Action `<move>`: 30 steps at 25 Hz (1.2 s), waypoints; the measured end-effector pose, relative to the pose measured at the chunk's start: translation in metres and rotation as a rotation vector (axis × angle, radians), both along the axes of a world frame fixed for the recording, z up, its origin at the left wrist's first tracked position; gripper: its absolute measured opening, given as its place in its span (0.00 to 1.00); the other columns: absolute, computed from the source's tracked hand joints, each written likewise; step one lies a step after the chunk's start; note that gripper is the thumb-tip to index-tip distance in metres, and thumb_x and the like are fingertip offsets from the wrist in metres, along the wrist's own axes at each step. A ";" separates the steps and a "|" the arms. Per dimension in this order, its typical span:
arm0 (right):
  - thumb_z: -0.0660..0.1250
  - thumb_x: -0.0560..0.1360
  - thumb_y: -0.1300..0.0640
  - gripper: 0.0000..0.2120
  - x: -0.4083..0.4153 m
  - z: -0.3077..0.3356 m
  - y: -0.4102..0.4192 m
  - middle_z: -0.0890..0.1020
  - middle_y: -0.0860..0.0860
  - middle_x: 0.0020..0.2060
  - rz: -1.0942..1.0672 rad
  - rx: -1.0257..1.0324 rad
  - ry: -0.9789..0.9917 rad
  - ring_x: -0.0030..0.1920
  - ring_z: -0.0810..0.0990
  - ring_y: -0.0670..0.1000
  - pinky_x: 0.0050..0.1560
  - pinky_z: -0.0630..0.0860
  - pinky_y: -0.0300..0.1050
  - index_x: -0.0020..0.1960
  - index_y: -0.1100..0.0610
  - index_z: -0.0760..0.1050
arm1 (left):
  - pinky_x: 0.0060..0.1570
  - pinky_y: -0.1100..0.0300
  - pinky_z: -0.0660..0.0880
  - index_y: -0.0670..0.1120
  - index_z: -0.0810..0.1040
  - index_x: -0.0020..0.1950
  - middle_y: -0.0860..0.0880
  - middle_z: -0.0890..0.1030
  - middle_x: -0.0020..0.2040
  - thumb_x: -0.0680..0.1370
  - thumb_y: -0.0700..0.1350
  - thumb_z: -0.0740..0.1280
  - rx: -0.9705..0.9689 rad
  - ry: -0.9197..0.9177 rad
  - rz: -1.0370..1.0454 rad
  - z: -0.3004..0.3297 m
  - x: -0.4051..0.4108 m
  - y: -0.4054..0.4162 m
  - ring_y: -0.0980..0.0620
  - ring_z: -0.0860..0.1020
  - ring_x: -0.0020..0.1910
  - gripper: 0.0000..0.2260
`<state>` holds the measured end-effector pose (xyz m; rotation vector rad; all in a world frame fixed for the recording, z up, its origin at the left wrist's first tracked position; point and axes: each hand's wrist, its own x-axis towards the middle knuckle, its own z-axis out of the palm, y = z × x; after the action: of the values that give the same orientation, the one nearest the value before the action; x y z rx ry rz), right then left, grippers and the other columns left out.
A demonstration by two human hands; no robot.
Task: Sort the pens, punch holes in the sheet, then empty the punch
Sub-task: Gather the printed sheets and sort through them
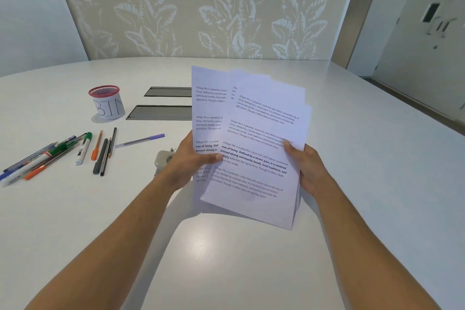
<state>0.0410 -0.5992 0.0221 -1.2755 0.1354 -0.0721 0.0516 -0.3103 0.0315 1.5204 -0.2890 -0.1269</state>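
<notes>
A pale, glossy desk [226, 259] with a curved far edge meets a leaf-patterned wall [201, 7]; a door [422, 33] stands at 2 o'clock. Two dark recessed slots [161, 112] sit at mid-desk. At centre, the left hand [191, 158] and right hand [305, 166] each have their grip clamped on a fanned stack of printed sheets [251, 138] held above the desk. Pens [57, 153] lie scattered at 9 o'clock, a mesh cup marked BIN [107, 103] at 10, and the punch [163, 161] just left of the left hand.
</notes>
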 end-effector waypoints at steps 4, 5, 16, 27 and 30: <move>0.66 0.76 0.69 0.19 0.001 0.012 0.006 0.81 0.60 0.61 0.099 0.005 -0.147 0.62 0.80 0.58 0.64 0.76 0.54 0.67 0.66 0.74 | 0.54 0.37 0.78 0.49 0.72 0.66 0.44 0.83 0.58 0.67 0.36 0.78 0.014 -0.056 -0.002 0.009 -0.001 0.005 0.41 0.83 0.55 0.30; 0.66 0.76 0.70 0.19 0.002 0.016 0.007 0.81 0.60 0.61 0.088 -0.013 -0.185 0.62 0.80 0.58 0.64 0.76 0.54 0.67 0.66 0.73 | 0.53 0.37 0.79 0.49 0.72 0.66 0.44 0.83 0.58 0.68 0.36 0.78 0.019 -0.077 0.000 0.013 -0.001 0.007 0.41 0.83 0.55 0.29; 0.73 0.73 0.64 0.18 0.008 0.053 0.018 0.84 0.52 0.58 -0.026 -0.221 -0.496 0.58 0.83 0.55 0.58 0.80 0.54 0.61 0.54 0.76 | 0.51 0.45 0.81 0.46 0.72 0.66 0.47 0.82 0.61 0.68 0.39 0.79 0.001 -0.280 0.086 0.041 0.000 0.005 0.44 0.82 0.58 0.29; 0.71 0.74 0.67 0.18 0.003 0.050 0.031 0.82 0.58 0.59 -0.003 -0.252 -0.455 0.57 0.82 0.60 0.57 0.80 0.56 0.62 0.60 0.75 | 0.52 0.45 0.81 0.44 0.73 0.64 0.46 0.83 0.59 0.71 0.37 0.76 -0.080 -0.246 0.200 0.043 -0.002 -0.013 0.42 0.82 0.56 0.23; 0.73 0.70 0.62 0.20 0.001 0.054 0.026 0.84 0.53 0.57 0.008 -0.244 -0.447 0.56 0.83 0.55 0.53 0.81 0.49 0.61 0.57 0.76 | 0.48 0.52 0.81 0.45 0.71 0.63 0.47 0.83 0.58 0.68 0.41 0.78 -0.149 -0.237 0.244 0.047 -0.001 -0.011 0.45 0.83 0.55 0.27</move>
<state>0.0419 -0.5728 0.0757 -1.4720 -0.2712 -0.3726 0.0503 -0.3216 0.0786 1.4109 -0.2920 0.2648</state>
